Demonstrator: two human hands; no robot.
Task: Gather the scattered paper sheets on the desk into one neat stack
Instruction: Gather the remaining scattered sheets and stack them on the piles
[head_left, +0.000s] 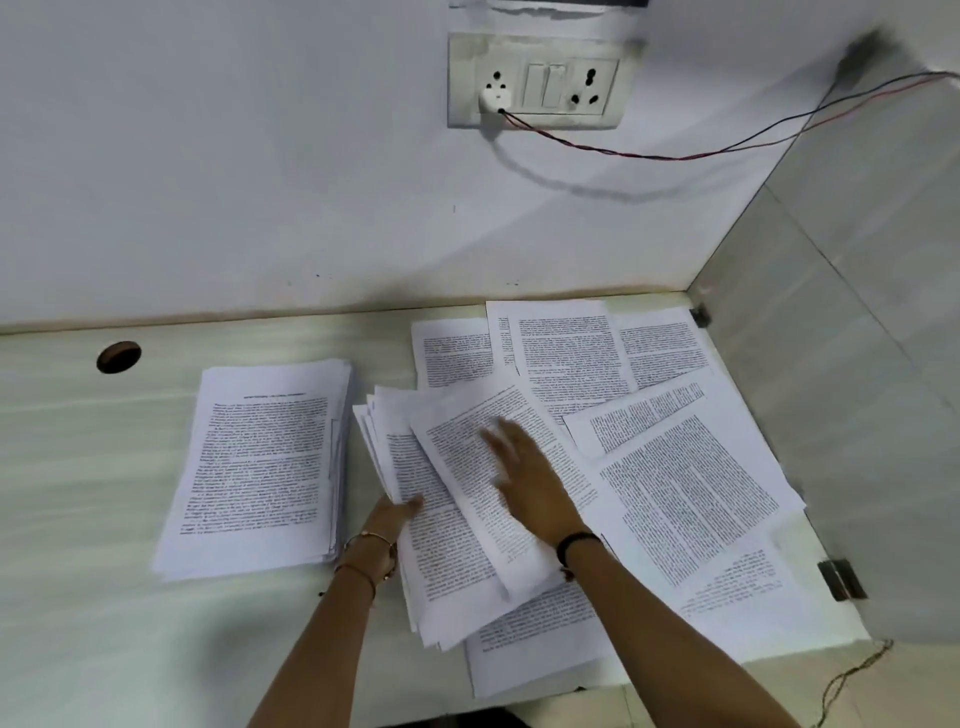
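A squared stack of printed sheets (260, 462) lies on the left part of the pale desk (78, 467). To its right is a loose, fanned bundle of sheets (447, 551). My left hand (392, 517) grips the bundle's left edge, thumb on top and fingers hidden under the paper. My right hand (524, 467) lies flat with straight fingers on the top sheet of that bundle, slightly blurred. More scattered sheets (680, 467) overlap at odd angles across the desk's right side, reaching the back wall and the front edge.
A round cable hole (119, 356) sits at the desk's back left. A wall socket panel (535, 80) with a plugged adapter and a red-black wire (675, 156) is above. A grey partition (857, 415) with a metal hinge (841, 579) closes the right side.
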